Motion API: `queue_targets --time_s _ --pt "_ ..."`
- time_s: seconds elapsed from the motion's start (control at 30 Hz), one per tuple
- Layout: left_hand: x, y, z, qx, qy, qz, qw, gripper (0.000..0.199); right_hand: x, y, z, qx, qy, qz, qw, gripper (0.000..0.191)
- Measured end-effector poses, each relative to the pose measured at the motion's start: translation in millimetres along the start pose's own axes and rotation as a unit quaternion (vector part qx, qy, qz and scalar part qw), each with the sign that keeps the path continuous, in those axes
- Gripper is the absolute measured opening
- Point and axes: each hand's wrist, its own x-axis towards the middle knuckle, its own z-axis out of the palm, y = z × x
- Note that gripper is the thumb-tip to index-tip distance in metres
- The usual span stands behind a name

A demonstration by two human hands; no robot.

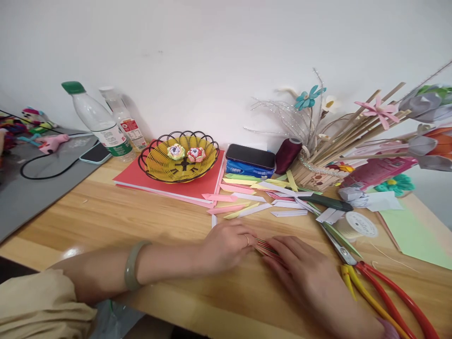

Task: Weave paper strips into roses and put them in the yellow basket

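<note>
Near the table's front edge, both hands hold a small stack of folded paper strips [264, 246], seen edge-on with thin red, green and pale layers. My left hand [229, 247], with a ring and a pale green bangle [133, 266] on the wrist, pinches its left end. The fingers of my right hand [303, 268] close around the right end and hide most of it. Just beyond the hands lie loose folded paper strips [243, 205] in pink, yellow, green and white. Scissors [348, 256] with red handles and yellow-handled cutters [367, 296] are right of my right hand.
A yellow woven basket [158, 172] with two folded paper flowers stands on red paper [130, 176]. Behind are bottles [97, 117], a phone [95, 153], a blue packet [249, 168] and a maroon thread cone [287, 155]. At right are a stick-filled holder [310, 176] and a white spool [358, 225].
</note>
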Motion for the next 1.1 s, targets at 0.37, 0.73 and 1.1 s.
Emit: queue_targets --time_s 0.37,0.73,1.1 --pt "0 -4 1.2 0.051 0.012 0.032 0.998 0.021 -2 -8 11 -0.178 -0.001 -0.043 0.983 0.041" --pt "-1 1 -5.0 0.205 -0.027 0.107 0.973 0.031 2 -20 20 -0.251 0.011 -0.013 0.968 0.041" --pt "-1 -4 -0.8 0.112 -0.066 0.055 0.99 0.027 -1 -17 16 -0.227 -0.005 0.001 0.974 0.044"
